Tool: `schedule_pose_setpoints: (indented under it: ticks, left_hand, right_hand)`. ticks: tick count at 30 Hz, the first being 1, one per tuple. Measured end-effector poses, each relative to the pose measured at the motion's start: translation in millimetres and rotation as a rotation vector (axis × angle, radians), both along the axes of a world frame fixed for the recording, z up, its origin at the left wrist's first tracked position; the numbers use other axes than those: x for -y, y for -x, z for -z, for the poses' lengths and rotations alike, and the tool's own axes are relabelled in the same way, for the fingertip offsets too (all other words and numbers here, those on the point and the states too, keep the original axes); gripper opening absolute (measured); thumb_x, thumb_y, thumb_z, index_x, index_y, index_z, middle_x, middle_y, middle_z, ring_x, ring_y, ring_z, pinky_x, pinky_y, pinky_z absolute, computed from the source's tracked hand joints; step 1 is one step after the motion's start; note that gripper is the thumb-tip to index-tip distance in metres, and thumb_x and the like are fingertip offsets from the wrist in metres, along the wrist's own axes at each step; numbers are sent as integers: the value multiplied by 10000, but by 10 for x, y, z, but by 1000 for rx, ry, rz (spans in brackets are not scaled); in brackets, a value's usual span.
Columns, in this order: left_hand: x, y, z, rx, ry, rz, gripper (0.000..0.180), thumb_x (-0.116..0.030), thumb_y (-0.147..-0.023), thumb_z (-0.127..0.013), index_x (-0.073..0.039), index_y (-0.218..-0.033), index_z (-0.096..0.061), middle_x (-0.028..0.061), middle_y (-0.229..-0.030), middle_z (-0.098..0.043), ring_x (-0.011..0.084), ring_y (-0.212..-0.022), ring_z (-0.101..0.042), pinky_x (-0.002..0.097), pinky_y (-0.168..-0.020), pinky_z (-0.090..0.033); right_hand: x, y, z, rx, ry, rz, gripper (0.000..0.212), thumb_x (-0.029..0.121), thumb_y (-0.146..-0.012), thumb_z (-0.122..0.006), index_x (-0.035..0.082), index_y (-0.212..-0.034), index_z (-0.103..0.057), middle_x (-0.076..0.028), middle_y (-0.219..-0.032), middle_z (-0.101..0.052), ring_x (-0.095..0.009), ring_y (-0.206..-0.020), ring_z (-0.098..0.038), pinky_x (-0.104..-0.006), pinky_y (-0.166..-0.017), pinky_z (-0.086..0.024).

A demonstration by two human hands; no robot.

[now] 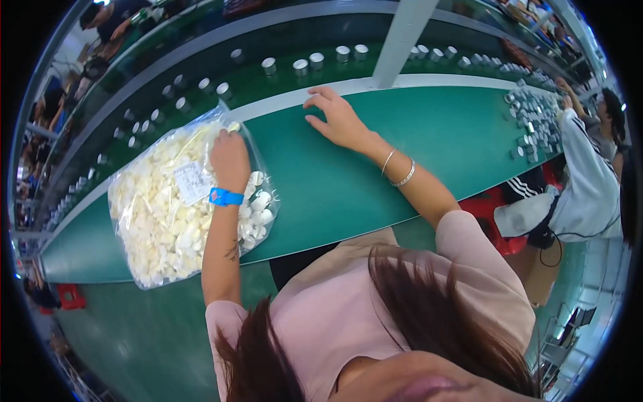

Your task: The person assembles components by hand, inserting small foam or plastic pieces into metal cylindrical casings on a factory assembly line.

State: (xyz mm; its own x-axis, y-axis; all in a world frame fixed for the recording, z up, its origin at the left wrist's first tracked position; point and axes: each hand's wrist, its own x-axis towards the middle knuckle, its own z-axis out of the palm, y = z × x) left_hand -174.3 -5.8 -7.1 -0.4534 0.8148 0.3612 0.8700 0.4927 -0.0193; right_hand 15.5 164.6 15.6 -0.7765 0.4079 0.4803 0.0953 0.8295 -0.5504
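Observation:
A large clear plastic bag [144,224] full of small cream-white plastic parts lies on the left of the green work surface. My left hand [230,159] is over the bag's far right part, fingers curled down at its opening. A pale round part [233,126] shows right beside those fingertips; what lies under the fingers is hidden. White round parts [260,201] with dark marks sit in the bag's right side, next to my wrist. My right hand [339,120] hovers near the far edge of the surface, with fingers apart and nothing in them.
Beyond a pale rail [295,104], a dark green conveyor belt [251,84] carries several silver-topped round pieces [300,67]. A grey post [402,43] rises at the rail. Many similar pieces [529,124] cluster at far right, beside a seated person in a light jacket [583,174].

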Motion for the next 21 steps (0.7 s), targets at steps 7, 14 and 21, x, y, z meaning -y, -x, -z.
schedule_pose_setpoints:
  ticks: [7,14,21]
  left_hand:
    - [24,-14,10,-31,-66,59,53,-44,-778,-523,-31,-809,-564,116,-880,-553,300,-881,-534,394,-719,-466]
    - [22,13,71,76,-52,66,147,-56,-794,-526,-25,-931,-567,141,-884,-599,327,-890,-546,427,-763,-441]
    - [77,-88,-15,301,-316,17,200,-103,-913,-536,-41,-1102,-555,169,-902,-632,348,-815,-605,429,-684,-468]
  right_hand:
    - [-194,-525,84,60,25,133,157,69,-795,-662,21,-926,-589,-146,-1128,-573,-334,-984,-584,-391,-838,-494]
    - [-367,-581,245,2,72,82,201,69,-738,-682,41,-917,-597,-122,-980,-553,-327,-919,-551,-394,-807,-475]
    - [-256,-491,357,244,-46,97,377,116,-813,-592,148,-1186,-549,-93,-1230,-453,-324,-1099,-433,-442,-904,-368]
